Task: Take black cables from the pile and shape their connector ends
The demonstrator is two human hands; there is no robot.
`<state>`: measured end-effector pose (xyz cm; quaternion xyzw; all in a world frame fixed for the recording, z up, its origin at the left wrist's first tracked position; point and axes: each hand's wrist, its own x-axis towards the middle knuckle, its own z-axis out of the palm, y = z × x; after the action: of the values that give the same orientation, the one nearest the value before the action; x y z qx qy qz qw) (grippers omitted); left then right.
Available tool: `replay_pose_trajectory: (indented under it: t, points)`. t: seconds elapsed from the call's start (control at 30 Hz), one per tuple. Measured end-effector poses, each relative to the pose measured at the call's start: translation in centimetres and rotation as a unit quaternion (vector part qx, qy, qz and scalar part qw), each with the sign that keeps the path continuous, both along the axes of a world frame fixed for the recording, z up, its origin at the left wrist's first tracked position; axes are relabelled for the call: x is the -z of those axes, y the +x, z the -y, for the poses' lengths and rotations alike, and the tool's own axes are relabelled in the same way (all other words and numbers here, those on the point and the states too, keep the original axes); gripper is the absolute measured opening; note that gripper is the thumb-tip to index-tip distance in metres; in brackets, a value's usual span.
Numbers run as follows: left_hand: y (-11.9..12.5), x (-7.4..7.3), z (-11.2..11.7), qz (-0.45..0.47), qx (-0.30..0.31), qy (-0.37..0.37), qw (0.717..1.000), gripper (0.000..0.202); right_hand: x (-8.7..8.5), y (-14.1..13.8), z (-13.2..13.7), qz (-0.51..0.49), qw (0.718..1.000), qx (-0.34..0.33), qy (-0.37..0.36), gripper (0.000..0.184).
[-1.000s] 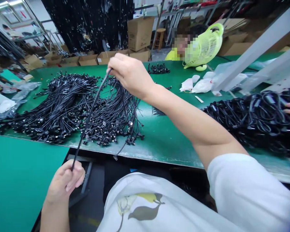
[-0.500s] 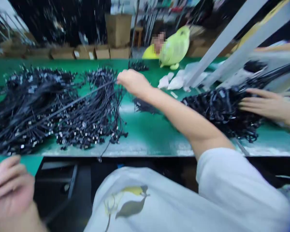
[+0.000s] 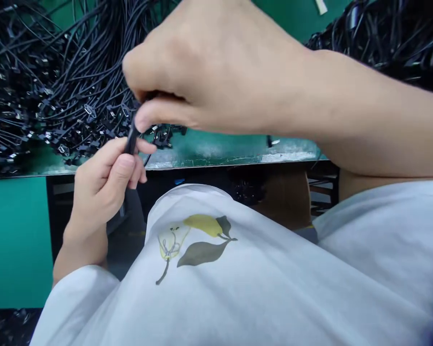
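Observation:
In the middle of the view, my right hand (image 3: 191, 72) is closed, its thumb and fingers pinching a short dark stretch of black cable (image 3: 131, 137). Just below it, my left hand (image 3: 106, 175) grips the same cable between thumb and fingers. Both hands are close together over the table's front edge. My right hand hides most of what it holds, so the cable's ends are hard to make out. Behind and left of the hands lies a large heap of black cables (image 3: 90, 62) with small metal-tipped connectors.
A second pile of black cables (image 3: 378, 38) is at the back right of the green table (image 3: 209, 146). A small pale strip (image 3: 321, 6) lies near the top. Below the edge there is a brown cardboard box (image 3: 288, 199); a green surface (image 3: 16, 240) is at lower left.
My right hand has come back from the far side of the heap toward my body. My left hand has moved right and up to the cable. The view has tilted down.

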<state>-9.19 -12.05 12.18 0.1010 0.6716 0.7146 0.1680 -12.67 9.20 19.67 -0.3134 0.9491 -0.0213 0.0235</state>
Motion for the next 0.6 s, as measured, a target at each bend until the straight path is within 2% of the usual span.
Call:
replay_pose_trajectory:
  t: [0.07, 0.1, 0.13, 0.2, 0.23, 0.3, 0.37, 0.43, 0.5, 0.57, 0.6]
  points:
    - [-0.8, -0.2, 0.7, 0.058, 0.088, 0.087, 0.991, 0.025, 0.1, -0.5, -1.9, -0.017, 0.999, 0.003, -0.031, 0.052]
    - [-1.1, -0.3, 1.3, 0.1, 0.098, 0.137, 0.981, 0.029, 0.5, -0.7, -2.9, -0.02, 0.998, 0.001, -0.054, 0.046]
    - [-1.4, -0.4, 1.9, 0.138, 0.082, 0.185, 0.969, 0.033, 1.1, -1.0, -3.9, -0.019, 0.997, 0.0, -0.08, 0.04]
    - [-1.9, -0.6, 3.2, 0.182, -0.013, 0.262, 0.948, 0.035, 3.0, -1.6, -5.6, -0.018, 0.99, 0.001, -0.137, 0.031]
    - [-2.0, -0.7, 3.7, 0.187, -0.071, 0.288, 0.937, 0.034, 4.2, -2.1, -6.3, -0.021, 0.986, 0.007, -0.165, 0.032]
    - [-2.4, -0.9, 4.7, 0.17, -0.154, 0.328, 0.916, 0.033, 6.5, -3.1, -7.2, -0.026, 0.976, 0.014, -0.215, 0.044]
    - [-2.6, -0.9, 5.5, 0.136, -0.187, 0.359, 0.904, 0.034, 8.3, -3.8, -7.7, -0.022, 0.965, 0.021, -0.26, 0.055]
    - [-2.5, -0.8, 5.8, 0.104, -0.196, 0.365, 0.904, 0.032, 9.4, -3.7, -7.7, -0.018, 0.956, 0.028, -0.292, 0.05]
    - [-2.3, -0.6, 5.3, 0.068, -0.196, 0.325, 0.923, 0.031, 10.5, -2.7, -6.8, -0.06, 0.951, 0.028, -0.303, 0.033]
    - [-2.1, -0.1, 4.0, -0.006, -0.187, 0.223, 0.957, 0.035, 12.2, -1.3, -5.1, -0.15, 0.936, -0.02, -0.316, 0.022]
    - [-2.0, 0.2, 3.2, -0.068, -0.185, 0.15, 0.969, 0.039, 13.3, -0.7, -4.0, -0.166, 0.928, -0.078, -0.325, 0.021]
